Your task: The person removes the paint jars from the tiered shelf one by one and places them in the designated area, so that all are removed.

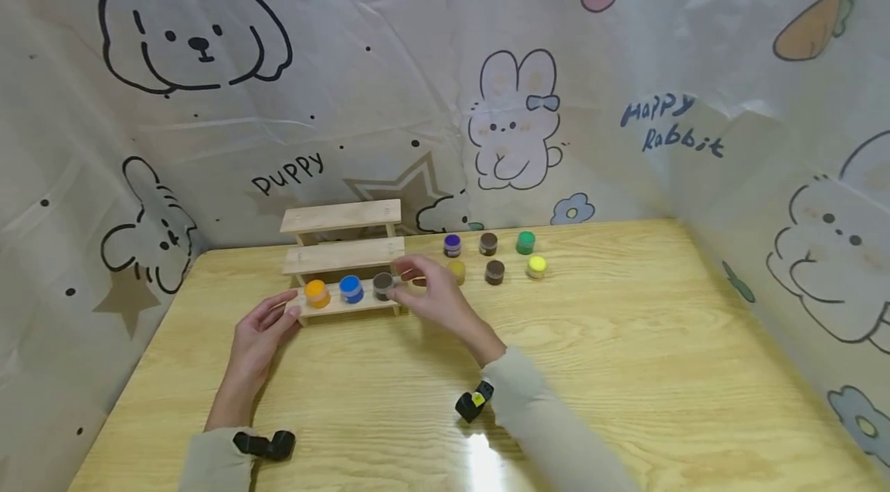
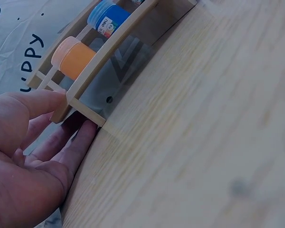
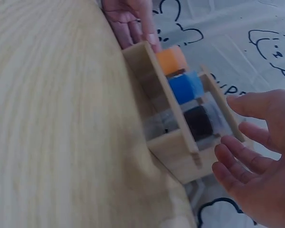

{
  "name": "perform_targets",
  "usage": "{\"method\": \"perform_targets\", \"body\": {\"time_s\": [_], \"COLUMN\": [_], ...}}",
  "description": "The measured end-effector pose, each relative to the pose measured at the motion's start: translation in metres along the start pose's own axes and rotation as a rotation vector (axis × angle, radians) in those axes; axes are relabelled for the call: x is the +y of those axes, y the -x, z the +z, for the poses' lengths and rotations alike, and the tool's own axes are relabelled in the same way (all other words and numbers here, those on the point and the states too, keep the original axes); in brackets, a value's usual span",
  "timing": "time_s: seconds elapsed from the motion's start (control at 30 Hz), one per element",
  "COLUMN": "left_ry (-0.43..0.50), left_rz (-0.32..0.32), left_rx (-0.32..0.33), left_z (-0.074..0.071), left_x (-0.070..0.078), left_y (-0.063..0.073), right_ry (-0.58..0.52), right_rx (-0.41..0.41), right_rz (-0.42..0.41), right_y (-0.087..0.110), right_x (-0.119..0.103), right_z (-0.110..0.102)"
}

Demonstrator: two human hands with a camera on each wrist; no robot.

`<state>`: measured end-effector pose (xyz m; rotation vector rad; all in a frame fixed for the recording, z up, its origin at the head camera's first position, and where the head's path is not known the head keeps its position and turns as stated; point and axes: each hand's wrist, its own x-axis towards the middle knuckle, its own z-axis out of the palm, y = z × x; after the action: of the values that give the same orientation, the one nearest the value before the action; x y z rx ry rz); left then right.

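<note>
A three-tier wooden stand (image 1: 342, 255) is at the left of the table. On its lowest tier sit an orange paint jar (image 1: 317, 293), a blue paint jar (image 1: 351, 289) and a dark paint jar (image 1: 383, 286). My left hand (image 1: 256, 341) grips the tier's left end, thumb at the top edge and fingers round the side, as the left wrist view shows. By the dark jar at the right end is my right hand (image 1: 441, 295). Its thumb and fingers stand apart with nothing held between them in the right wrist view.
Right of the stand are more paint jars: purple (image 1: 453, 246), two brown ones, green (image 1: 525, 242), mustard (image 1: 456, 270) partly behind my right hand, and bright yellow (image 1: 536, 267). A printed cloth (image 1: 417, 90) hangs around the wooden table (image 1: 626, 368). The upper two tiers are bare.
</note>
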<state>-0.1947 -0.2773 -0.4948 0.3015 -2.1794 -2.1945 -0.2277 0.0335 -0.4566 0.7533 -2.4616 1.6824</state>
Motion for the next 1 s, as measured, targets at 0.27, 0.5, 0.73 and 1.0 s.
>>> {"method": "perform_targets", "body": {"time_s": [0.27, 0.5, 0.73, 1.0], "left_ry": [0.006, 0.015, 0.036, 0.006], "left_rz": [0.017, 0.004, 0.022, 0.033], "left_rx": [-0.016, -0.002, -0.016, -0.007], "left_z": [-0.006, -0.001, 0.000, 0.000], "left_x": [-0.002, -0.002, -0.001, -0.001], "left_y": [0.006, 0.001, 0.003, 0.001], "right_ry": [0.066, 0.074, 0.104, 0.105], "right_rx": [-0.005, 0.011, 0.001, -0.019], "right_rz": [0.012, 0.034, 0.078, 0.089], "right_y": [-0.003, -0.005, -0.009, -0.009], "right_x": [0.000, 0.002, 0.005, 0.000], "right_z": [0.021, 0.021, 0.022, 0.014]}}
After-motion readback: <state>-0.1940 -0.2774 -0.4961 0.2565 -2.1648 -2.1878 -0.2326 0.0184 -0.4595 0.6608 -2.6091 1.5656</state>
